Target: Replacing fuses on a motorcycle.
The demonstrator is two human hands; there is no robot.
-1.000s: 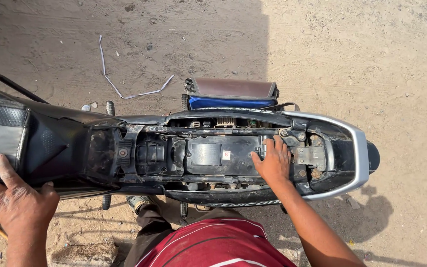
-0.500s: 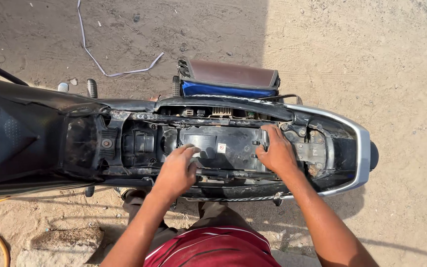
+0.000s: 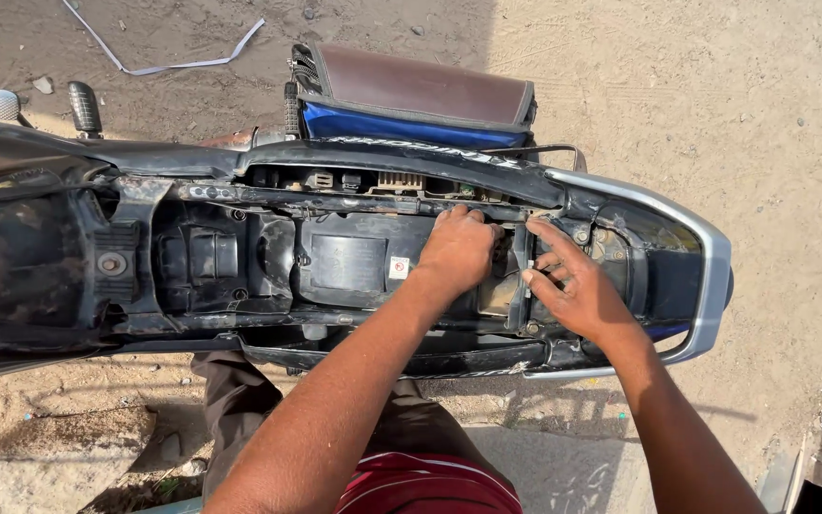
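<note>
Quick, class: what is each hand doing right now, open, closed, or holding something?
Left hand: curled, fingers down inside the motorcycle frame; any grasp is hidden.
Right hand: open, fingers spread on the frame, holding nothing.

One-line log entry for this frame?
left hand: fingers in under-seat bay | right hand: open on rear frame | motorcycle: seat off

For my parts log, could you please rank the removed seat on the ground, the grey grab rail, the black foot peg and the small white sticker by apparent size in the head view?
1. Removed seat
2. Grey grab rail, thinner but long; close to the seat
3. Black foot peg
4. White sticker
</note>
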